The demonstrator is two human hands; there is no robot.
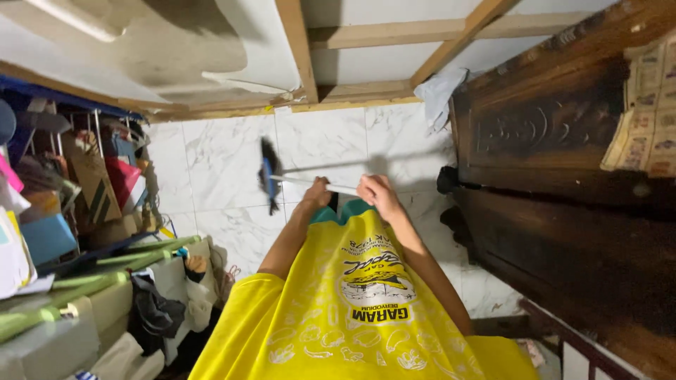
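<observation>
Both hands grip the broom handle at frame centre.

Your left hand (pixel 318 193) and right hand (pixel 377 193) close around the pale handle (pixel 303 183), 1 long axis running leftward to the dark broom head (pixel 268 174) over the white marble floor (pixel 211 169); your left hand is nearer it.

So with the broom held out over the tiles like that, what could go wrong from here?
Both hands, left hand and right hand, hold the white handle close together at one end, so the dark brush head may swing loosely. To the left, cluttered shelves and green sticks stand close enough for the head to snag. The dark wooden door on the right could be struck on a back swing.
</observation>
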